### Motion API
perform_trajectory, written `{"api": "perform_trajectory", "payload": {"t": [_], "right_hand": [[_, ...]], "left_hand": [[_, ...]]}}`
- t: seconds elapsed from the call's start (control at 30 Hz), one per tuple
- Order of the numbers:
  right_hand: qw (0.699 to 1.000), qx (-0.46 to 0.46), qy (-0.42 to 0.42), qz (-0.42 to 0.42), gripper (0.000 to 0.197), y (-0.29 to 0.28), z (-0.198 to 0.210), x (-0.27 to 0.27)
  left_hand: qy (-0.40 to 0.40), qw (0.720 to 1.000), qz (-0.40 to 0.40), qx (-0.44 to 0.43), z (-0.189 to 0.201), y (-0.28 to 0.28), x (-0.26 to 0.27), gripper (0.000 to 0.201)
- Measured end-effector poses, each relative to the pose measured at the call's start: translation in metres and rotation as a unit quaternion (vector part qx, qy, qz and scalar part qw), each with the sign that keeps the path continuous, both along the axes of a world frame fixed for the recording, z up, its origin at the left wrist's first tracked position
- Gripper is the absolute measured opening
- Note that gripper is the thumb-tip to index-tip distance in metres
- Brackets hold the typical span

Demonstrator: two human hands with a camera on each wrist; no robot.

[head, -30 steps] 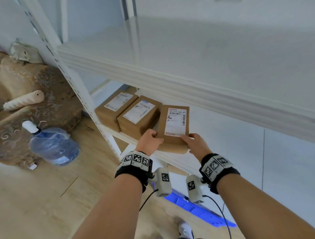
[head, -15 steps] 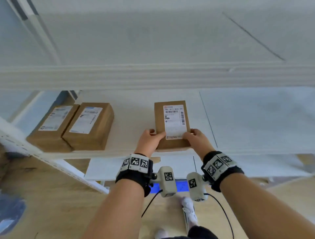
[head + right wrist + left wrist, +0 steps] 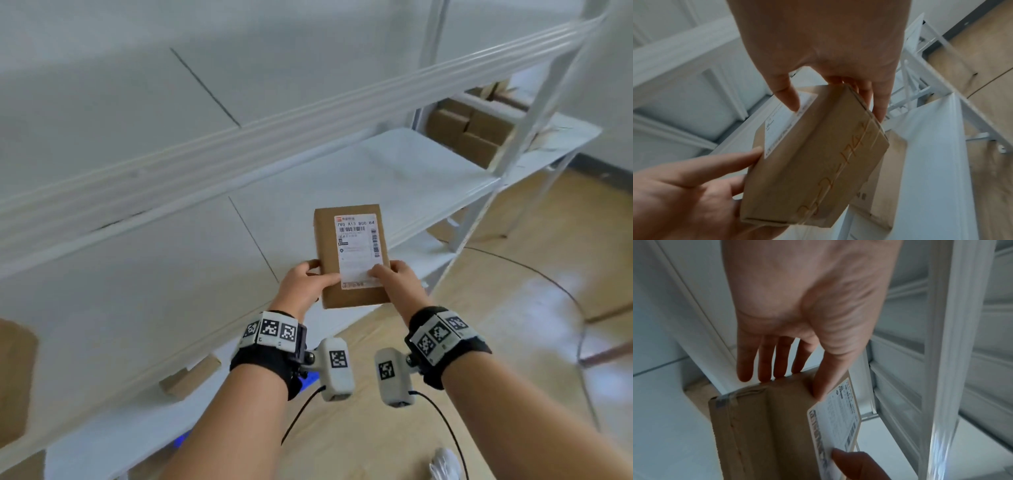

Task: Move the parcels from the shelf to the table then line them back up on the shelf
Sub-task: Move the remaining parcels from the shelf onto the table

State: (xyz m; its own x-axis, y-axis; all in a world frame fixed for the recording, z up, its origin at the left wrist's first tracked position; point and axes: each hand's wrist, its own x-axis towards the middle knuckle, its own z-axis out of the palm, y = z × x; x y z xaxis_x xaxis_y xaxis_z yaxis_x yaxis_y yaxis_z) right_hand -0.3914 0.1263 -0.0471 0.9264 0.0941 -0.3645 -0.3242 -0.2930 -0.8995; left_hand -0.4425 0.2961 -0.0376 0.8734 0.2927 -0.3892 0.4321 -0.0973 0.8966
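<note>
A brown cardboard parcel [image 3: 349, 253] with a white label on top is held in the air in front of the white shelf board [image 3: 394, 178], near its front edge. My left hand [image 3: 305, 281] grips its near left corner, thumb on top beside the label [image 3: 840, 418] and fingers underneath. My right hand [image 3: 394, 277] pinches the near right corner, thumb on the label and fingers under the box [image 3: 813, 162]. In the right wrist view, orange handwriting shows on the parcel's side. Another parcel [image 3: 13, 380] sits on the shelf at the far left edge.
An upper shelf board [image 3: 239, 137] overhangs the hands. A small cardboard box [image 3: 190, 377] lies on the lower shelf. More brown boxes [image 3: 472, 133] are stacked on a second rack at the far right, behind a white upright [image 3: 513, 144]. Wooden floor lies below, with a cable [image 3: 548, 284] across it.
Both hands have lifted the parcel off the shelf and carried it right along the rack. The two parcels that stood to its left have slid out of view.
</note>
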Motion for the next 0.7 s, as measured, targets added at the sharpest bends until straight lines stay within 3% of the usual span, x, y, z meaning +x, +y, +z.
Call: {"api": "perform_trajectory", "payload": {"t": [0.43, 0.7], "right_hand": [[0.996, 0.011, 0.008, -0.088, 0.033, -0.265, 0.005, 0.113], [0.989, 0.029, -0.001, -0.147, 0.033, -0.374, 0.007, 0.178]], "left_hand": [[-0.027, 0.995, -0.089, 0.018, 0.011, -0.259, 0.151, 0.052], [-0.041, 0.989, -0.139, 0.012, 0.015, -0.369, 0.227, 0.044]]}}
